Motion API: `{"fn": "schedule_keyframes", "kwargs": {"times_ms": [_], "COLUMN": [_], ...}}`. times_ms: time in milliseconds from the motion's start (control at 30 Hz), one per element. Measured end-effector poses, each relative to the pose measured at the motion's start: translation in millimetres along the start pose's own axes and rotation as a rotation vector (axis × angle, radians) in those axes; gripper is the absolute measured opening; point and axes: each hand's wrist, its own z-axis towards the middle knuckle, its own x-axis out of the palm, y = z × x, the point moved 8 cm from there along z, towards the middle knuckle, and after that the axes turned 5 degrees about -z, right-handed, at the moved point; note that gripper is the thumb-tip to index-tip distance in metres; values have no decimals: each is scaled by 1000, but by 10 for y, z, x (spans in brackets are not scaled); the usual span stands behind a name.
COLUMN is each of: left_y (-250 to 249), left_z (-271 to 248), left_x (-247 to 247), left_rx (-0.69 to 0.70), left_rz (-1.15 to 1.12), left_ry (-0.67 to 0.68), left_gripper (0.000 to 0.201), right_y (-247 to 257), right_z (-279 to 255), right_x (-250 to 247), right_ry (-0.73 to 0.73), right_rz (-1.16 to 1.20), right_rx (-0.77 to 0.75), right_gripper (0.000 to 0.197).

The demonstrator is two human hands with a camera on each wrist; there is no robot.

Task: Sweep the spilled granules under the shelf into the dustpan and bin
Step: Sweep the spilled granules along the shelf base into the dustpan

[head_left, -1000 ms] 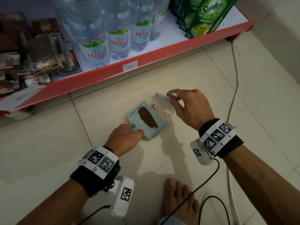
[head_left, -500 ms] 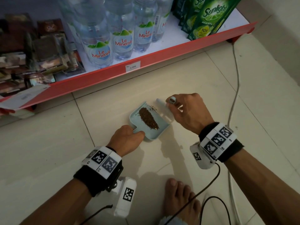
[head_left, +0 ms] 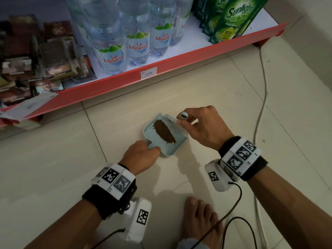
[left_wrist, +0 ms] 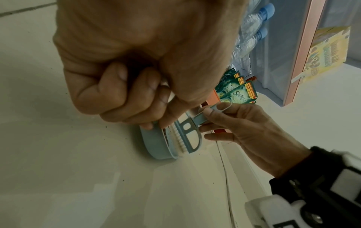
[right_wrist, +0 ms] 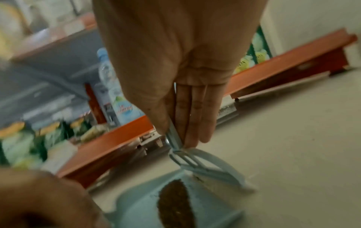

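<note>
A small pale-blue dustpan (head_left: pixel 179 147) lies on the tiled floor in front of the red shelf (head_left: pixel 161 69). A strip of brown granules (head_left: pixel 164 131) lies inside it, also seen in the right wrist view as granules (right_wrist: pixel 175 205). My left hand (head_left: pixel 142 155) grips the dustpan's short handle, fingers curled round it (left_wrist: pixel 136 100). My right hand (head_left: pixel 203 126) pinches the handle of a small pale-blue brush (left_wrist: pixel 187 132), whose bristles stand at the pan's open edge. The brush (right_wrist: pixel 205 166) shows in the right wrist view too.
Water bottles (head_left: pixel 138 38), green detergent pouches (head_left: pixel 233 20) and dark packets (head_left: pixel 45 60) stand on the shelf. A grey cable (head_left: pixel 262 87) runs along the floor at right. My bare foot (head_left: pixel 201 223) and black wrist-camera cables (head_left: pixel 233 203) lie near the bottom.
My right hand has drawn the brush back to the dustpan's open edge, and the few granules outside the pan are no longer seen. The left hand keeps its grip.
</note>
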Motion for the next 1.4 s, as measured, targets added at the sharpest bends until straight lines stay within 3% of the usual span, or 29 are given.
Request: {"fn": "schedule_keyframes", "kwargs": {"times_ms": [100,233,367,467,600,733,833,967,1100,1233,1333,1400], "left_y": [38,94,107,108,121,125,118,109,117,127,122,123], "left_z": [-6,-13,-17,-17,-27,-37,-43,-51,-54,-56,-61,-66], "left_x": [0,4,2,-3,-4,-9,-9,-15,-14,-18,-18,-18], "left_rx": [-12,-32,-48,-51,-56,-53,-51,-51,-38,-30,-24,-20], "left_rz": [-6,-13,-12,-19,-28,-26,-19,-19,-22,-14,-5,-5], "left_ry": [3,2,1,5,12,9,12,14,17,14,16,13], "left_gripper": [32,29,28,30,31,32,32,33,33,34,34,35], "right_y": [2,-100,-98,14,72,-30,-67,60,74,-122,-150,-64], "right_z": [1,4,-18,-59,-59,-7,31,-15,-31,40,58,31], "right_x": [-123,-294,-118,47,-70,-225,-123,103,-38,-204,-127,6], "right_ry": [-96,-247,-143,-44,-144,-233,-155,-9,-126,-212,-154,-70], "right_rz": [156,60,-115,-2,130,-61,-190,41,190,31,-125,-67], "right_rx": [7,59,68,21,11,66,82,-6,-24,76,97,51], "right_gripper": [13,17,20,19,14,19,21,19,15,19,20,22]}}
